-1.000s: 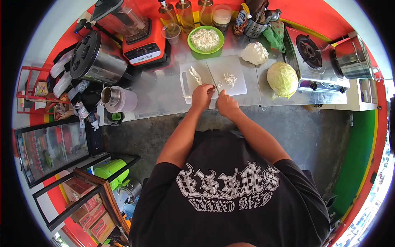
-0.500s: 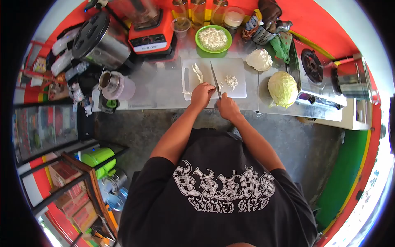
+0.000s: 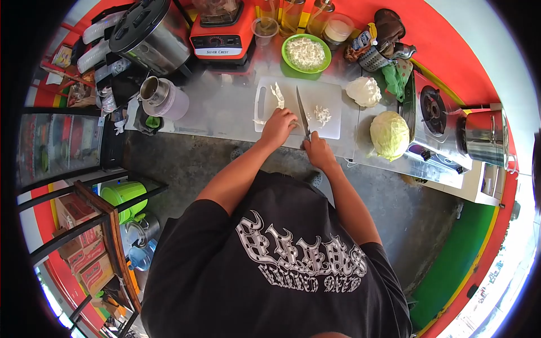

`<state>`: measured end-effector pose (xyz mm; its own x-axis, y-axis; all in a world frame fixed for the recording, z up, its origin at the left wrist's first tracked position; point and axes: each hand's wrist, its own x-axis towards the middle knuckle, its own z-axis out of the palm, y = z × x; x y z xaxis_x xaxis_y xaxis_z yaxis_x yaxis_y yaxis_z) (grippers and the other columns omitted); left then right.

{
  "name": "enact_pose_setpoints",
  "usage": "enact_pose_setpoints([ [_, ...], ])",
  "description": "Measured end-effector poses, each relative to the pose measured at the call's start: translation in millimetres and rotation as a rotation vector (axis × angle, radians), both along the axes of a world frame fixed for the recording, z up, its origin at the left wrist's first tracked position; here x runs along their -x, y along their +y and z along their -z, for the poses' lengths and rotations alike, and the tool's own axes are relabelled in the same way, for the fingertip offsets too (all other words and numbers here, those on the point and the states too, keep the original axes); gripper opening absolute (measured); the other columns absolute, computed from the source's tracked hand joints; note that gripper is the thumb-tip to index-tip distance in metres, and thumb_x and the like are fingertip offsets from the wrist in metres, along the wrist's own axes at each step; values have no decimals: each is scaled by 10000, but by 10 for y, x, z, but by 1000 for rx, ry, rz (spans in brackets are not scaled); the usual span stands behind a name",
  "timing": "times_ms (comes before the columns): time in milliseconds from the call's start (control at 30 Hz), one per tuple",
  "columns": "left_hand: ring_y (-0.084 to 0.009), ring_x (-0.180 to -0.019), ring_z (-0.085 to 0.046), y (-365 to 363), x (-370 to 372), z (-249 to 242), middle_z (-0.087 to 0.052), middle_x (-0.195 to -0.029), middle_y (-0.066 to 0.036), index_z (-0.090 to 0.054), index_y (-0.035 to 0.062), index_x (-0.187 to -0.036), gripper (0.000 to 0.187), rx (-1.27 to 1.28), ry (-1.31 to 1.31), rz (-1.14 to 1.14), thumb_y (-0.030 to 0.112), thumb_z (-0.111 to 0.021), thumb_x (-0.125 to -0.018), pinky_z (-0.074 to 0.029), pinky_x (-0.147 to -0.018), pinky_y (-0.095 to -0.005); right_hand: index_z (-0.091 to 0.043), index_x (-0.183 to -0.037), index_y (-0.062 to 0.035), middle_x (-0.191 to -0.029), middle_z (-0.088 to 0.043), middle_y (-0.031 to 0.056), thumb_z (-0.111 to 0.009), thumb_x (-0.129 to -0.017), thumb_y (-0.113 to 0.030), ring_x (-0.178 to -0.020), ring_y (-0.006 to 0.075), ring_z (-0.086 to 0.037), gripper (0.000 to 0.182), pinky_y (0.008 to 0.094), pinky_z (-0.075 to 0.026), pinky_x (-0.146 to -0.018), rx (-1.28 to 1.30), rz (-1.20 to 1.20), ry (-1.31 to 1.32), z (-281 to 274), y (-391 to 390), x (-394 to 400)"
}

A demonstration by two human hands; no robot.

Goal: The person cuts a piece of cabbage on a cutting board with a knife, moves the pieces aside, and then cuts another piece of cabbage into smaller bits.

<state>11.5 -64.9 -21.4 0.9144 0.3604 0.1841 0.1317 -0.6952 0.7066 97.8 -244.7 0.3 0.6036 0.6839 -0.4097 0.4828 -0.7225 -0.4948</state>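
Observation:
My right hand (image 3: 319,152) is closed round the handle of a kitchen knife (image 3: 302,108), its blade pointing away from me over a white cutting board (image 3: 332,87). Just left of the blade, my left hand (image 3: 279,127) rests on the board's near part with fingers curled; what they hold, if anything, is hidden. Pale leafy strips (image 3: 278,96), probably cabbage, lie beyond the left hand. A small heap of white shreds (image 3: 322,115) sits right of the knife. Behind the board stands a green bowl (image 3: 285,59) full of similar shreds.
Right of the board are a whole cabbage (image 3: 389,136), a smaller white piece (image 3: 364,92) and a gas stove (image 3: 433,110) with a pot (image 3: 483,137). A red blender (image 3: 222,39), a large lidded pot (image 3: 151,36) and a pinkish jug (image 3: 171,103) stand left.
The camera view has shifted and turned slightly. A small gap now shows between my left fingers and the knife blade. The shreds and strips look much the same.

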Motion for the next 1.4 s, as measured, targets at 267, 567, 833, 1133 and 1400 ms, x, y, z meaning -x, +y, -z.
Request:
enact_pose_setpoints([
  [267,-310,-1065,-596,9,-3,5,-637,-1037,-88,-702,43,-1037,211,5,43,-1,86,-741,-834,-507,-918,-417,-451,-1117,44,-1008,-657,375,-538,-1009,-298,-980,553,-631,369,621,-486,-869,-92,-56,53,16,17,41],
  [567,-312,-1056,-597,38,2,36,-632,-1038,-97,-717,43,-1054,211,25,21,13,81,-728,-847,-502,-931,-410,-448,-1151,18,-1022,-668,349,-540,-1017,-311,-1003,533,-640,367,611,-491,-883,35,-73,51,-57,6,1],
  [833,-332,-1063,-590,29,9,19,-644,-1057,-111,-725,31,-1079,230,53,33,28,44,-702,-851,-489,-944,-413,-450,-1131,6,-1010,-670,339,-560,-1011,-303,-979,547,-628,349,627,-478,-844,51,-60,-4,-119,1,-31],
  [1133,-323,-1067,-601,17,-40,-25,-661,-1042,-100,-727,33,-1040,195,-14,59,-3,55,-675,-853,-509,-935,-407,-467,-1114,31,-1057,-666,351,-540,-1010,-266,-992,521,-657,322,602,-514,-866,30,-55,-29,-201,124,104],
  [1400,-330,-1007,-625,-14,-68,9,-666,-967,-110,-737,22,-920,121,-21,60,-49,106,-703,-839,-518,-902,-424,-452,-1106,12,-1040,-688,329,-513,-1010,-255,-997,516,-666,290,598,-516,-869,128,-3,-51,-94,284,96],
])
